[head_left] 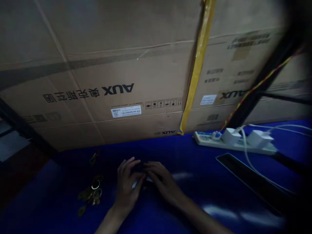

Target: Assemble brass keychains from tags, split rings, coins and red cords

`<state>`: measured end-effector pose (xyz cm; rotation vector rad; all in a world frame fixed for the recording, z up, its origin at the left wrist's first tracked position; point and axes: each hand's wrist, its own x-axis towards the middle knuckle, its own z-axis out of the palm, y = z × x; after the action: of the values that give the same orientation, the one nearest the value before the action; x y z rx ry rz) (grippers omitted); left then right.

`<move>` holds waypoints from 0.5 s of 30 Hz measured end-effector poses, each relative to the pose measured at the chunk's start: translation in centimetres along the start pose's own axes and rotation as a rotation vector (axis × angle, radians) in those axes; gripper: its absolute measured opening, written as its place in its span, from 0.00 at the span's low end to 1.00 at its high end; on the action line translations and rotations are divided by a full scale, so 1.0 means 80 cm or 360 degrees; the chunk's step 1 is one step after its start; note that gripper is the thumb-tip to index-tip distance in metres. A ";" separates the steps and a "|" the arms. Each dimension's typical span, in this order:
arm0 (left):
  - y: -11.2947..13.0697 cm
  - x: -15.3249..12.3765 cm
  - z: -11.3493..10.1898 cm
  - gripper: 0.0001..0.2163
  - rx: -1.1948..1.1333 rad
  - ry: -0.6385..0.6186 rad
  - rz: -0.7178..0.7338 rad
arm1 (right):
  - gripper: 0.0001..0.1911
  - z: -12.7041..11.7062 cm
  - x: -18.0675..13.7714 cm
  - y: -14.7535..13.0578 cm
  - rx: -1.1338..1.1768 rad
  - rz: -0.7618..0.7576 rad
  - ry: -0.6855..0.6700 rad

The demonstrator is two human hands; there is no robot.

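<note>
My left hand [128, 185] and my right hand [163, 182] meet low in the middle of the view, above a glossy blue tabletop [156, 149]. Thumb and fingers of each are bent together around a small object with pale edges [149, 179], mostly hidden by the fingers. Dim light keeps me from telling its kind. To the left of my left hand lies a bunch of keys [84, 194] with metal rings. A small yellowish item [93, 159] sits farther back on the blue surface.
Large AUX cardboard boxes [97, 74], printed upside down, stand behind the table, with yellow tape [195, 78] hanging between them. A power strip [207, 139] with plugs and white cables is at right. In front of it lies a long dark flat object [246, 177].
</note>
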<state>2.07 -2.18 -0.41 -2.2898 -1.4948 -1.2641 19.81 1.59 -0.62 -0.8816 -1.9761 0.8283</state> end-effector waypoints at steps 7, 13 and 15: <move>0.002 0.003 -0.004 0.05 -0.0450 0.0078 -0.0337 | 0.16 0.000 0.003 -0.008 0.0645 0.0319 -0.0281; -0.002 0.004 0.010 0.07 -0.0711 0.0042 -0.0644 | 0.16 0.003 0.005 -0.017 0.0989 0.0400 -0.0490; -0.004 0.005 0.009 0.07 -0.0614 -0.0006 -0.0622 | 0.18 0.002 0.004 -0.017 0.0744 0.0377 -0.0459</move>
<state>2.28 -1.40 -0.69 -2.2794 -1.9121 -1.7890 19.16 1.03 0.53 -0.7529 -1.8127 1.5531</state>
